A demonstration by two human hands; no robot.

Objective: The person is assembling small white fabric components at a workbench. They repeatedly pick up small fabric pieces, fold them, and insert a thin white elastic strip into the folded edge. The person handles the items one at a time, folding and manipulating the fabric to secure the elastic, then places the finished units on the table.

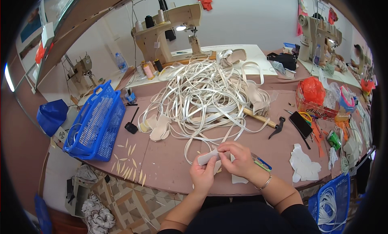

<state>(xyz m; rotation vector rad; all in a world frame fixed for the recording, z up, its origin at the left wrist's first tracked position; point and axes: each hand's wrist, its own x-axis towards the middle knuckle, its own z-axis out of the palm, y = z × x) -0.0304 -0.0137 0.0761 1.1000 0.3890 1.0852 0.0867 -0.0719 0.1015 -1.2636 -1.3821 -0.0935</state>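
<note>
Close to the front edge of the cloth-covered table, a pale beige flat piece (207, 157), shaped like a small insole, is held between my hands. My left hand (203, 175) is closed on its near side, thumb on top. The fingers of my right hand (236, 159) pinch its upper right end; what else they may grip there is hidden. A big tangled heap of white and beige straps (202, 98) lies just beyond, one loop reaching toward my hands. Thread snips (262, 161) with blue and green parts rest beside my right wrist.
A hammer (277, 128) and a black phone (301, 125) lie to the right, near white scraps (304, 163) and a red box (319, 107). Blue baskets (97, 121) stand at left, by scattered yellowish slivers (131, 163). A sewing machine (165, 28) stands behind.
</note>
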